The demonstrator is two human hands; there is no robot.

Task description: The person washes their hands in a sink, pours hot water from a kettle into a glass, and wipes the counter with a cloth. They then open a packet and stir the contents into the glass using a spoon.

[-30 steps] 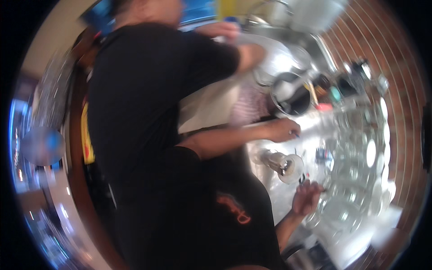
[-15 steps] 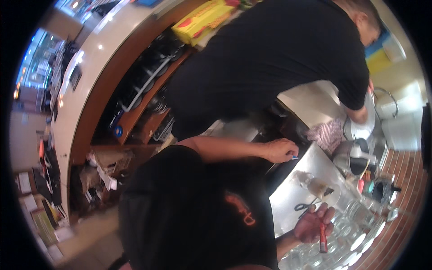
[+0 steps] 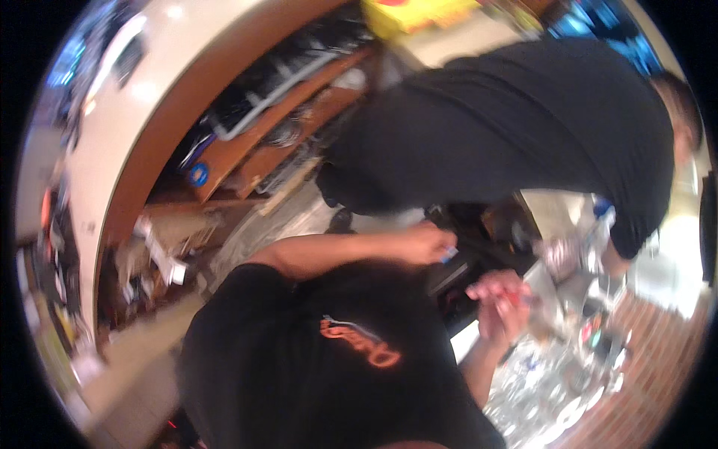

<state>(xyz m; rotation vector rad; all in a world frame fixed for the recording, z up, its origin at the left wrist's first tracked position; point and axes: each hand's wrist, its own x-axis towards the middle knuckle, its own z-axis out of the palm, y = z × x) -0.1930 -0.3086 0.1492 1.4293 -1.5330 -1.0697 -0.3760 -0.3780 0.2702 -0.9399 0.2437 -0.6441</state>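
Note:
My left hand [image 3: 425, 245] is closed in front of my black shirt. A small blue-and-white thing [image 3: 449, 254] shows at its fingertips, too blurred to name. My right hand [image 3: 499, 305] is raised a short way off, over the edge of the metal counter, with its fingers curled. Within its grip is a slim red stick-like thing [image 3: 515, 298], mostly covered by the fingers. Motion smears both hands, and they look apart from each other. Many clear glasses [image 3: 550, 385] stand beyond my right forearm.
A co-worker in a black shirt [image 3: 508, 135] bends over the counter close by on my left. Behind are wooden shelves [image 3: 247, 165] with dishware and a yellow box [image 3: 419, 13]. Red brick-like tiling [image 3: 651, 359] borders the glasses.
My right hand has come up from over the glasses toward my left hand, still with the red thing. The view has shifted, and the co-worker appears farther right.

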